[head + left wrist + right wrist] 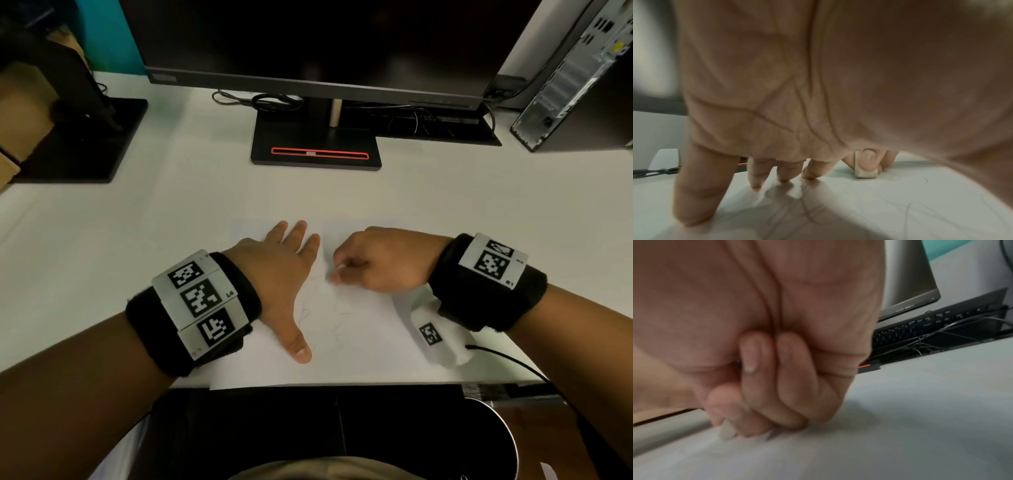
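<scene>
A white sheet of paper [359,329] with faint pencil lines lies on the white desk in front of me. My left hand [284,274] lies flat on the sheet, fingers straight and spread, thumb pointing back at me. In the left wrist view its fingertips [756,183] press the paper [879,211]. My right hand [373,260] pinches a small white eraser [866,173] between thumb and fingers, its lower end on the sheet just right of the left hand. The right wrist view shows the curled fingers [756,386] and the eraser's tip [726,433], blurred.
A dark monitor [325,44] on a black stand [317,147] rises at the back, with cables and a black keyboard [931,327] behind it. A computer tower [579,78] stands at the right, a second stand [82,137] at the left. The desk edge lies close to me.
</scene>
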Tool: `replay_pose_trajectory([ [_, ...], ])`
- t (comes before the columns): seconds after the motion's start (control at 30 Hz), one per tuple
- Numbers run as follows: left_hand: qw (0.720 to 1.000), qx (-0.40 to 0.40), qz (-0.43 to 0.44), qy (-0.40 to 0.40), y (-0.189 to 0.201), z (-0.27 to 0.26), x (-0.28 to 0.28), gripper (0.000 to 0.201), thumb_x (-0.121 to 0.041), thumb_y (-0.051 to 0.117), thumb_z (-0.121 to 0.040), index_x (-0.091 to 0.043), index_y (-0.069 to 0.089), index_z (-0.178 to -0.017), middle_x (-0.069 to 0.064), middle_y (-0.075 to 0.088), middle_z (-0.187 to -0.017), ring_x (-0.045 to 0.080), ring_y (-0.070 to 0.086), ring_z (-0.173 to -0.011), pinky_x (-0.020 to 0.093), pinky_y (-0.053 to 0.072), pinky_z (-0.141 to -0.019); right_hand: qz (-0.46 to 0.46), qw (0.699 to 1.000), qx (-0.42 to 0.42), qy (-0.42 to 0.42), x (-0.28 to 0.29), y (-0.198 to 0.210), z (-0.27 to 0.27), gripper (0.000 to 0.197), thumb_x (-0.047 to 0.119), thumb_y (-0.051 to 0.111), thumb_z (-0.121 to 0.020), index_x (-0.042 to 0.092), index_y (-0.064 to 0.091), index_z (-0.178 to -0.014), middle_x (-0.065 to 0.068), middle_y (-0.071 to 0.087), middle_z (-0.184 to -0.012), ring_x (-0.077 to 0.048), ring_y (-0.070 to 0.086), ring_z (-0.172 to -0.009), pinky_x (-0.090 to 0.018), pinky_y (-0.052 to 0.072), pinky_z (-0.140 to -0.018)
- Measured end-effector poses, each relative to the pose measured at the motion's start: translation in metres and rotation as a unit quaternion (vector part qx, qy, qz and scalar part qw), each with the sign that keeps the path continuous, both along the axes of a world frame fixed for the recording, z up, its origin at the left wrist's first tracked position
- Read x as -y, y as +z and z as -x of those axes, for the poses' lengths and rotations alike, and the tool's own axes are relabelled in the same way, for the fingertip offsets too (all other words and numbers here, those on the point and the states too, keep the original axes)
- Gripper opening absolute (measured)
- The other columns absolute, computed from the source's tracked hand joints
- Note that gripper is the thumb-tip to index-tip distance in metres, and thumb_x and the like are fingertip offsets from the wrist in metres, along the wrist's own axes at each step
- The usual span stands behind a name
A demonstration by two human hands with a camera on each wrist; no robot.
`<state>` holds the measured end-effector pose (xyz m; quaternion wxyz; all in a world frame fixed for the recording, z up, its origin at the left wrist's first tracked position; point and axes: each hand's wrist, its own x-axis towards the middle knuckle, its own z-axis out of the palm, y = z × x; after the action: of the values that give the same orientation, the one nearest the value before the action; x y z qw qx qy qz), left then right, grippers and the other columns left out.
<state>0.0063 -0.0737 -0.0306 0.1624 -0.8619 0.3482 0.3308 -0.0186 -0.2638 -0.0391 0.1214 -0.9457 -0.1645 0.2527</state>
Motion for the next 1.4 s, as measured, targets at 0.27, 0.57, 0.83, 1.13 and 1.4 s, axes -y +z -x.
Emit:
replay_pose_trajectory([
  [0.27,1.000,0.002,0.004,0.001,-0.001,0.000,-0.001,0.162,-0.082,0.077,-0.050,-0.018,-0.030,-0.152,0.005,-0.038,-0.159,0.026,-0.025,-0.150,0.053,0.021,-0.118,-0.006,1.000,0.005,0.015,-0.007,-0.002,-0.003,0.038,0.044,0.048,-0.103,0.017,0.061,-0.081,0.002,0.061,-0.076,-0.014,0.056,-0.072,-0.029,0.043,-0.069],
  [0.57,1.000,0.001,-0.003,0.002,-0.001,0.001,0.000,0.161,-0.081,0.077,-0.052,-0.017,-0.031,-0.151,0.005,-0.039,-0.158,0.027,-0.025,-0.150,0.053,0.018,-0.119,-0.014,1.000,0.023,0.012,-0.003,-0.003,0.005,0.043,0.043,0.048,-0.103,0.012,0.056,-0.073,0.000,0.057,-0.067,-0.017,0.052,-0.065,-0.033,0.045,-0.066],
  [0.83,1.000,0.001,-0.003,0.004,-0.001,0.000,0.000,0.162,-0.081,0.078,-0.050,-0.018,-0.031,-0.152,0.004,-0.038,-0.158,0.026,-0.026,-0.150,0.054,0.020,-0.118,-0.021,0.999,0.029,-0.001,0.002,-0.001,0.010,0.042,0.040,0.051,-0.102,0.017,0.051,-0.067,0.004,0.052,-0.063,-0.011,0.047,-0.059,-0.028,0.037,-0.062],
  [1.13,1.000,0.002,-0.002,0.004,-0.001,0.000,0.000,0.162,-0.081,0.078,-0.050,-0.018,-0.032,-0.151,0.004,-0.039,-0.158,0.025,-0.026,-0.150,0.054,0.020,-0.118,-0.026,0.999,0.029,-0.008,0.006,-0.002,0.014,0.041,0.040,0.052,-0.101,0.017,0.051,-0.067,0.003,0.055,-0.064,-0.014,0.049,-0.061,-0.028,0.039,-0.064],
  [1.4,1.000,0.004,-0.006,0.005,0.000,0.001,0.000,0.162,-0.081,0.078,-0.050,-0.019,-0.032,-0.151,0.004,-0.039,-0.158,0.026,-0.026,-0.150,0.055,0.020,-0.118,-0.021,0.999,0.031,-0.014,0.008,-0.001,0.015,0.042,0.040,0.052,-0.102,0.009,0.057,-0.074,-0.002,0.056,-0.067,-0.016,0.049,-0.062,-0.029,0.038,-0.063],
])
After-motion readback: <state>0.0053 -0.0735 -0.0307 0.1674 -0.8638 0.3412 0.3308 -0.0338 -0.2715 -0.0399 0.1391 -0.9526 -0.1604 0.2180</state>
